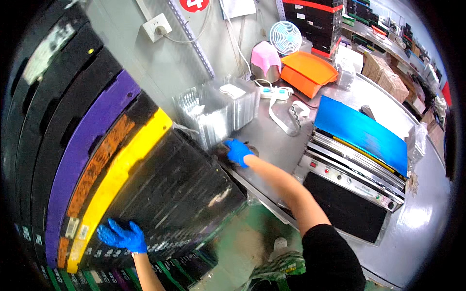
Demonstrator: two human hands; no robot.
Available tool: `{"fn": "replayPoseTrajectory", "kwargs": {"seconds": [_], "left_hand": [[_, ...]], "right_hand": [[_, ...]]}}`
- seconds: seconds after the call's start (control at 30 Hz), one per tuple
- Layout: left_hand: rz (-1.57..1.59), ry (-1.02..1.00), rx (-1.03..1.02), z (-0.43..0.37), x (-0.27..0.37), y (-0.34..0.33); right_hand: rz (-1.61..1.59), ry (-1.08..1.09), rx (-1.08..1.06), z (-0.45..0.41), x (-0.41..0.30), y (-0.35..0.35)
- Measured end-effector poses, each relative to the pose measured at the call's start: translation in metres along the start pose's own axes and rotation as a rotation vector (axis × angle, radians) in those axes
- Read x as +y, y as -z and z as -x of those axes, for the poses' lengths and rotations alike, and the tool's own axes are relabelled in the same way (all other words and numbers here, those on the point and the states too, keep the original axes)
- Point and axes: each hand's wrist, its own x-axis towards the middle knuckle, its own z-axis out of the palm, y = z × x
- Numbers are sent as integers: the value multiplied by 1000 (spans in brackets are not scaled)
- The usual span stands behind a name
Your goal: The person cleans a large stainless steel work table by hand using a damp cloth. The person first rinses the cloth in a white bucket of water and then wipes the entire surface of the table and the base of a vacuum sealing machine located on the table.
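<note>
My left hand (123, 236), in a blue glove, lies with spread fingers against the side of a stack of black plastic crates (174, 189), just right of the crate edge with a yellow band (120, 167). My right hand (238, 152), also in a blue glove, reaches to the metal table's left edge, over a small dark thing (253, 148) that it partly hides; whether it grips this cannot be told. Behind the right hand stand rows of clear plastic trays or sleeves (214, 112).
A tabletop sealing machine (349, 182) with a blue cover (360, 134) stands on the metal table (418, 211). Further back are a power strip (276, 93), an orange tray (307, 72), a small fan (285, 37) and stacked black crates (313, 25). Green floor (262, 225) lies below.
</note>
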Motion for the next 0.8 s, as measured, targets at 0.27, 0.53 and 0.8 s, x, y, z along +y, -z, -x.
{"fn": "replayPoseTrajectory", "kwargs": {"seconds": [0.27, 0.53, 0.8], "left_hand": [[-24, -39, 45, 11, -5, -8], [-13, 17, -5, 6, -6, -6], [55, 4, 80, -4, 7, -4]], "right_hand": [[616, -143, -39, -43, 25, -63], [540, 6, -497, 74, 52, -19], [37, -83, -679, 159, 12, -62]]}}
